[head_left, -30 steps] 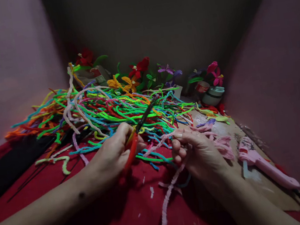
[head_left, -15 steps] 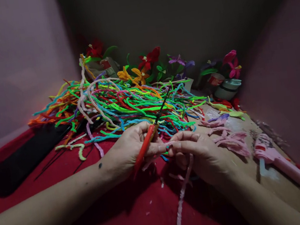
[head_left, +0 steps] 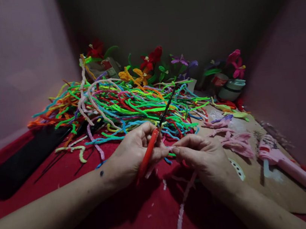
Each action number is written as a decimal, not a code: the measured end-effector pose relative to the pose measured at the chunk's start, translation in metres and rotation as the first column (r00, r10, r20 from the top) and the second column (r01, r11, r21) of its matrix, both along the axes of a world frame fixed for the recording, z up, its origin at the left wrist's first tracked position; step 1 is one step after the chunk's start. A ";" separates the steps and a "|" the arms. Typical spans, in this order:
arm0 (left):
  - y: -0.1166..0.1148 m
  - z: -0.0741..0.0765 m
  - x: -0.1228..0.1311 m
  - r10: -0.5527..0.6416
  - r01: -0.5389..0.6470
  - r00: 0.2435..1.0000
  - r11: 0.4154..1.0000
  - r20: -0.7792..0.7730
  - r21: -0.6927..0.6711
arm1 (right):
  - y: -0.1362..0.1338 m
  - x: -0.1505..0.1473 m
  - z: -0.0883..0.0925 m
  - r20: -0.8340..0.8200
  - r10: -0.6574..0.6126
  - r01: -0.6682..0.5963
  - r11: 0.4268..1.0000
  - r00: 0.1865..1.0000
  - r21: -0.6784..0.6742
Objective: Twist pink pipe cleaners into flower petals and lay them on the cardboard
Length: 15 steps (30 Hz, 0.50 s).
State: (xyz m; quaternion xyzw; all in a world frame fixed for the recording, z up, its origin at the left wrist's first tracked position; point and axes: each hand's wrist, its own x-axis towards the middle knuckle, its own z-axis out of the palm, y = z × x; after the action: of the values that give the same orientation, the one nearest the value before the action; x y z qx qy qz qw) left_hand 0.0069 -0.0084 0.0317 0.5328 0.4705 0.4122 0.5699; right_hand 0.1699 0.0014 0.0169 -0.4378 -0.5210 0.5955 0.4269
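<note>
Closed around orange-handled scissors (head_left: 149, 153), my left hand (head_left: 135, 153) also pinches one end of a pink fuzzy stem between thumb and finger. The dark blades point up and away over the pile. My right hand (head_left: 204, 156) pinches the same bit of pink stem close to the left fingertips. A long pink stem (head_left: 181, 213) hangs from below my right hand toward the front edge. How the pink pieces join is hidden by the fingers.
Behind the hands lies a heap of coloured fuzzy stems (head_left: 137, 105). Potted fuzzy flowers (head_left: 148, 60) stand at the back. Pink petal pieces (head_left: 239, 144) and a pink glue gun (head_left: 288, 167) rest on cardboard (head_left: 289, 194) at right; a black object (head_left: 14, 164) is at left.
My right hand has turned slightly, its fingers now more folded over the pinch. The hanging pink stem has shifted a little left, and a white piece with dark holes shows beside my right hand.
</note>
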 end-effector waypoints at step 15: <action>0.003 -0.005 -0.007 -0.016 0.017 1.000 0.999 -0.018 0.037 | 0.011 0.001 -0.011 -0.366 0.101 -0.216 0.933 0.925 -0.289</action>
State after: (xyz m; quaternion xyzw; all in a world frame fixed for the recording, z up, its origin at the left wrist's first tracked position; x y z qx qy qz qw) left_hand 0.0000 -0.0056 0.0267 0.5507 0.4634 0.4114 0.5592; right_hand 0.1708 0.0124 0.0056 -0.3464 -0.3670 0.7734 0.3836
